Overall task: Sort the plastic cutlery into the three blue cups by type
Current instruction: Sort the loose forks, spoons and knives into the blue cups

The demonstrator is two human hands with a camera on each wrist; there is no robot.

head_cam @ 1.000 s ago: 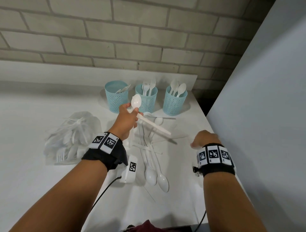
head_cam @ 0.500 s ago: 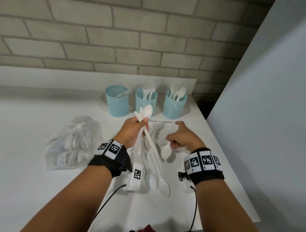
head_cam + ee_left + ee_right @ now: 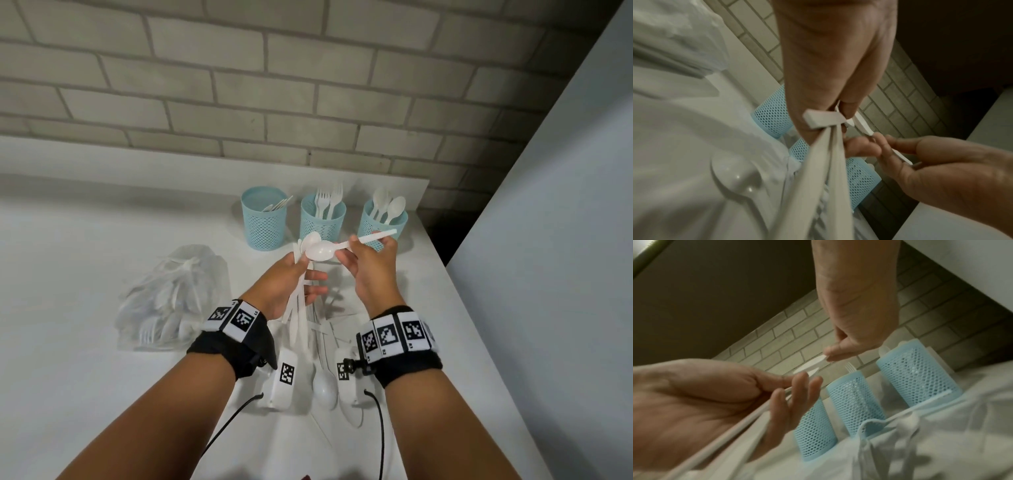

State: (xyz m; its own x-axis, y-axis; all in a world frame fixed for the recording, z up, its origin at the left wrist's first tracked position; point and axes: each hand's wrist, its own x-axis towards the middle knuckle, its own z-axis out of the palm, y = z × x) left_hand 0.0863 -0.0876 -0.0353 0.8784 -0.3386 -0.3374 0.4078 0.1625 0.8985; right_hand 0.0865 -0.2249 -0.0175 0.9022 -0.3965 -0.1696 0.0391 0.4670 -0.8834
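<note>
Three blue mesh cups stand in a row at the back: the left cup (image 3: 263,219) with flat pieces, the middle cup (image 3: 323,217) with forks, the right cup (image 3: 383,222) with spoons. My left hand (image 3: 305,270) grips a bunch of white cutlery (image 3: 298,308), spoon bowls up and handles hanging down. My right hand (image 3: 352,245) pinches the handle of a white spoon (image 3: 320,253), whose bowl lies against the left hand's bunch. In the right wrist view my right hand (image 3: 830,353) pinches that spoon (image 3: 809,365) above the cups (image 3: 855,399).
Loose white spoons (image 3: 325,387) lie on the white table (image 3: 85,394) under my wrists. A clear plastic bag of cutlery (image 3: 171,298) sits to the left. A brick wall runs behind the cups, and a grey panel (image 3: 548,240) stands beyond the table's right edge.
My right hand, empty near the table's right edge a second ago, took a spoon off the table and lifted it to the left hand's bunch. The left hand stayed raised.
</note>
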